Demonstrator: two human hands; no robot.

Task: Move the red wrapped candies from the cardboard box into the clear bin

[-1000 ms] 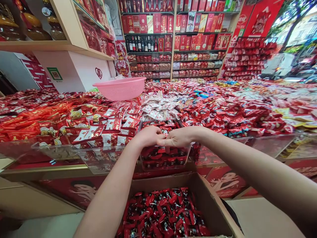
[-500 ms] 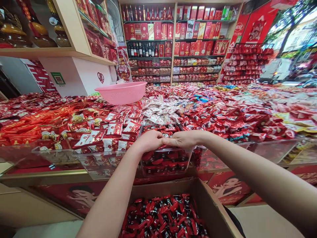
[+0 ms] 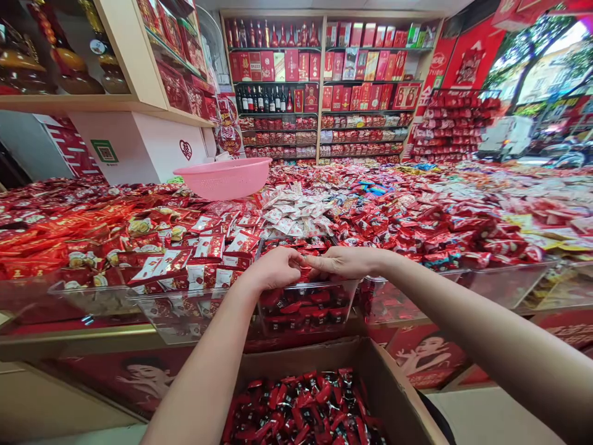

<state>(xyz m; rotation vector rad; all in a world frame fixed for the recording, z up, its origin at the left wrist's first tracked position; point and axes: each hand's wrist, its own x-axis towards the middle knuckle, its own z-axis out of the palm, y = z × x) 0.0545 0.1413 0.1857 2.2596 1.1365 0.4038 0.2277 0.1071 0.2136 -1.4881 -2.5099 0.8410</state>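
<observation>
My left hand (image 3: 276, 268) and my right hand (image 3: 341, 262) meet over the front of a clear plastic bin (image 3: 306, 290). Red and black wrapped candies (image 3: 301, 318) fill it and show through the front wall. The right hand lies stretched out sideways, palm down, with its fingers pointing left. On the left hand the fingers bend down onto the candies, and their tips are partly hidden. Nothing shows held in either hand. Below, a cardboard box (image 3: 398, 383) stands open against the counter, with a heap of the same red and black candies (image 3: 301, 408) inside.
Behind the bin lie white packets (image 3: 296, 213). Red and white packets (image 3: 204, 247) fill the bin at left, and red packets (image 3: 417, 225) are heaped at right. A pink plastic basket (image 3: 222, 179) sits on the goods. Shelves (image 3: 319, 86) of bottles and boxes stand at the back.
Both hands stay over the bin. Their fingertips have drawn slightly apart, leaving a small gap where the thumbs and fingers overlapped. The view has shifted a little.
</observation>
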